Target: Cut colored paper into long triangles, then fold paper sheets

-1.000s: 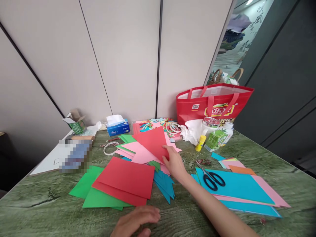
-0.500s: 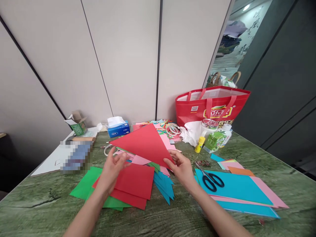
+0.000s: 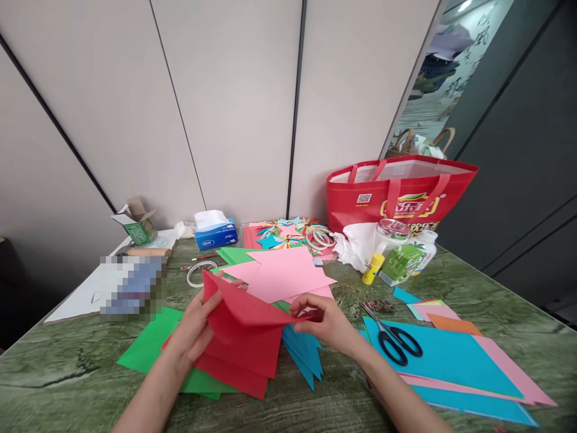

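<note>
A folded piece of red paper [image 3: 246,304] is held up between my hands, tilted and bulging open along its fold. My left hand [image 3: 196,328] is closed around its left corner, fingers partly behind the paper. At the opposite corner, my right hand [image 3: 322,322] pinches the paper between thumb and fingers. Below lie flat red sheets [image 3: 252,364] over green sheets [image 3: 146,343]. Blue folded pieces [image 3: 304,358] with pointed ends rest just to their right. Behind the held paper are pink folded pieces [image 3: 288,270], with green ones [image 3: 234,255] beyond.
Black-handled scissors [image 3: 399,346] lie on blue sheets [image 3: 455,352] at right. A yellow glue stick [image 3: 373,269], a green carton [image 3: 399,264] and a red bag [image 3: 360,204] stand behind. A tissue box [image 3: 216,234] and white rings [image 3: 320,239] sit near the wall.
The red paper has come down and toward me, from a flat triangle to one bulging open. My left hand, loosely beside it before, now grips its left corner.
</note>
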Action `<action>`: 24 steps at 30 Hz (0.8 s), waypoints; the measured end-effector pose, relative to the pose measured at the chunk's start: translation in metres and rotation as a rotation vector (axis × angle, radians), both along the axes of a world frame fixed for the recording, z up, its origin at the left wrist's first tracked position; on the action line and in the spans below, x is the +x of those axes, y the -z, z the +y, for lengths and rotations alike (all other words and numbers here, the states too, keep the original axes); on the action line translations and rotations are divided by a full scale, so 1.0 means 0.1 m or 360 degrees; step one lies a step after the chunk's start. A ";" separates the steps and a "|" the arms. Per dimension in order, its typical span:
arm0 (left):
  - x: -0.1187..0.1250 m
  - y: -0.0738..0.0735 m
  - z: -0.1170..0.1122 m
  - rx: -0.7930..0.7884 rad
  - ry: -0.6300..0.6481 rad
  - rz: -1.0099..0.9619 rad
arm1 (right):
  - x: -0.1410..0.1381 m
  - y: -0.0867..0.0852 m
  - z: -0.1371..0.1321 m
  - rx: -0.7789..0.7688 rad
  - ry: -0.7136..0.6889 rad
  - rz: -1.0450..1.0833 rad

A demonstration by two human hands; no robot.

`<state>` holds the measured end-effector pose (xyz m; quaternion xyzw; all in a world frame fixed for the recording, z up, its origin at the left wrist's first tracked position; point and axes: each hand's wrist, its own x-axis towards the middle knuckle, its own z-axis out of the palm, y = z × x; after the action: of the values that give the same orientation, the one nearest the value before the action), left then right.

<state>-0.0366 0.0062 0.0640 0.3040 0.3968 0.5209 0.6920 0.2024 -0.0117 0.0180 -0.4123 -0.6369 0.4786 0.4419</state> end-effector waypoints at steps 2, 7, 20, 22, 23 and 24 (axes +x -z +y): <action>-0.01 0.01 0.00 -0.0011 -0.0051 0.0046 | 0.03 0.00 -0.01 -0.0053 -0.0209 0.0071; -0.03 0.02 -0.04 0.0006 0.0043 0.0071 | 0.02 -0.04 -0.10 -0.0146 -0.0327 -0.0067; 0.00 -0.04 -0.14 -0.0195 0.0258 0.0223 | -0.04 -0.05 -0.16 -0.0341 -0.0096 0.0197; -0.05 -0.03 -0.15 -0.0246 0.0323 0.0262 | -0.02 -0.02 -0.16 -0.0525 -0.0074 0.0395; -0.07 -0.02 -0.15 -0.0253 0.0346 0.0284 | 0.00 -0.02 -0.15 -0.0630 -0.0083 0.0504; -0.10 -0.02 -0.15 -0.0249 0.0371 0.0307 | 0.02 -0.02 -0.15 -0.0740 -0.0102 0.0616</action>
<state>-0.0461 -0.0086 0.0656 0.3416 0.4627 0.3731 0.7281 0.2045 -0.0270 0.0203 -0.3831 -0.4270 0.6949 0.4336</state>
